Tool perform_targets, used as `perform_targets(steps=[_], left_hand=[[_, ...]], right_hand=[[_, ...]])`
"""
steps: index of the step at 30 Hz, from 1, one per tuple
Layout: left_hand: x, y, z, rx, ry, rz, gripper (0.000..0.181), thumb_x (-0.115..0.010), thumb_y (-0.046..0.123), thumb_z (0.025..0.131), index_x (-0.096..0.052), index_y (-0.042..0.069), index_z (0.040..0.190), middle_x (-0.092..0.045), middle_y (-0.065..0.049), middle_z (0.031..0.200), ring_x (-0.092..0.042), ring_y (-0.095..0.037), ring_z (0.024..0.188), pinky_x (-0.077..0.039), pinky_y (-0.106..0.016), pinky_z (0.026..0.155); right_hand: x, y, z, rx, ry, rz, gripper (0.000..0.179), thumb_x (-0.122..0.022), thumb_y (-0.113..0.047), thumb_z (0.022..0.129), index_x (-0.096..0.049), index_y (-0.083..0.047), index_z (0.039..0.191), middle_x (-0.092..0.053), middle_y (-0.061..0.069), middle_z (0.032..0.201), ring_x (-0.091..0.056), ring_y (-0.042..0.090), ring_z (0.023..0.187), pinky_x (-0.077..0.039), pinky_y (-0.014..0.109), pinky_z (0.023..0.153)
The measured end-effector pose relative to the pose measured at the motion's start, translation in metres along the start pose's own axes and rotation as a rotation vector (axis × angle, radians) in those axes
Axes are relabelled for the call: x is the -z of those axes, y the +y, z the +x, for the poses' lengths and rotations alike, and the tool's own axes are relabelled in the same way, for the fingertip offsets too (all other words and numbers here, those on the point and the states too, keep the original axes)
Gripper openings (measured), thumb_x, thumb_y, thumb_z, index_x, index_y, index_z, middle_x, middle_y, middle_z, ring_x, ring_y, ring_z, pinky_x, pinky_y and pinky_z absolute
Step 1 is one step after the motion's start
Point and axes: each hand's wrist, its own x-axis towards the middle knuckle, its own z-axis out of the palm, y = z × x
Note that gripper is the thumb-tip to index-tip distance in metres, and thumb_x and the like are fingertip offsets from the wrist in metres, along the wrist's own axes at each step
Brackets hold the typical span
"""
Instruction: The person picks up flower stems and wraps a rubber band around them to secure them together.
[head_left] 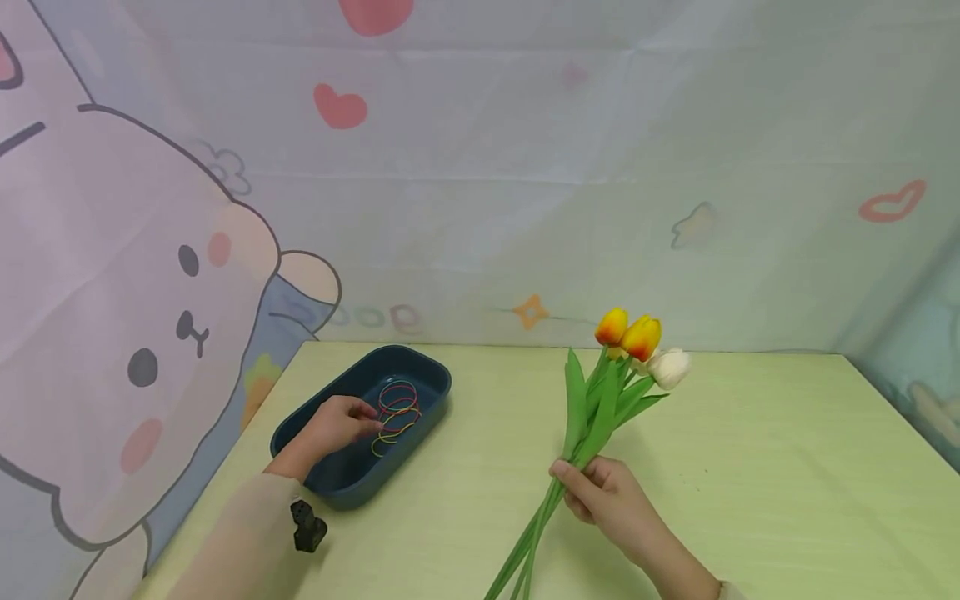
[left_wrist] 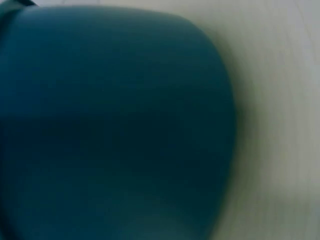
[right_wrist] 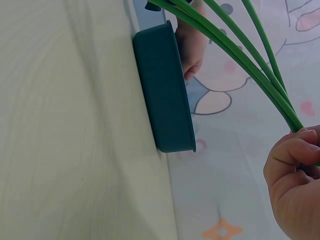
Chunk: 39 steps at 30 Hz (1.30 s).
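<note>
Head view: rubber bands (head_left: 400, 409) lie inside the dark-blue tray (head_left: 345, 468) just right of the nearer left hand (head_left: 339, 423), its pinch unclear, while the right hand (head_left: 611, 500) grips tulips (head_left: 604, 412) right of the tray.

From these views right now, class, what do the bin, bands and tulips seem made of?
Bin: probably satin plastic; its rounded corners look moulded. Bands: likely rubber, being thin coloured loops; finish unclear. Tulips: perhaps artificial, fabric or plastic; smooth, evenly green stems suggest it.
</note>
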Motion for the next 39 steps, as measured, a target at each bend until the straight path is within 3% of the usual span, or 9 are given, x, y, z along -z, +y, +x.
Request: perform_targets(steps=[6,17,27,32,39], left_hand=[[0.001,-0.014,0.004,0.014,-0.009,0.011,0.026,-0.065,0.014,0.082,-0.061,-0.004,0.101,-0.061,-0.008,0.084,-0.055,-0.016,0.071,-0.049,-0.031,0.063],[-0.004,-0.023,0.008,-0.001,-0.063,-0.019,0.024,-0.069,0.01,0.076,-0.063,-0.004,0.095,-0.063,-0.005,0.078,-0.055,-0.013,0.068,-0.047,-0.029,0.06],[-0.009,-0.017,0.007,0.03,-0.065,0.074,0.019,-0.071,0.013,0.075,-0.064,0.0,0.087,-0.061,-0.005,0.08,-0.053,-0.014,0.068,-0.046,-0.029,0.06],[-0.011,-0.017,0.008,0.001,-0.056,0.123,0.014,-0.07,0.012,0.075,-0.065,0.001,0.083,-0.06,-0.004,0.077,-0.05,-0.015,0.068,-0.043,-0.027,0.06],[-0.012,-0.017,0.009,-0.042,-0.074,0.123,0.006,-0.067,0.007,0.077,-0.064,0.001,0.077,-0.059,-0.002,0.071,-0.048,-0.014,0.065,-0.041,-0.027,0.058]], right_hand=[[0.0,0.0,-0.001,0.016,-0.019,0.001,0.037,-0.05,-0.031,0.092,-0.044,-0.002,0.069,-0.035,0.0,0.053,-0.029,0.008,0.047,-0.028,0.021,0.047],[0.0,0.0,-0.002,0.013,-0.021,0.006,0.04,-0.051,-0.03,0.091,-0.042,0.0,0.067,-0.033,-0.001,0.052,-0.026,0.009,0.048,-0.026,0.021,0.047],[0.0,-0.002,-0.003,-0.018,-0.002,-0.012,0.043,-0.052,-0.035,0.09,-0.042,-0.001,0.066,-0.031,0.0,0.051,-0.026,0.01,0.048,-0.025,0.02,0.048],[0.0,-0.002,-0.003,-0.019,0.0,-0.013,0.042,-0.052,-0.035,0.09,-0.043,-0.001,0.067,-0.032,-0.001,0.052,-0.027,0.009,0.048,-0.026,0.019,0.048],[0.001,0.0,-0.002,-0.012,-0.002,-0.003,0.039,-0.052,-0.034,0.09,-0.043,-0.003,0.066,-0.032,-0.001,0.052,-0.027,0.009,0.048,-0.026,0.02,0.048]])
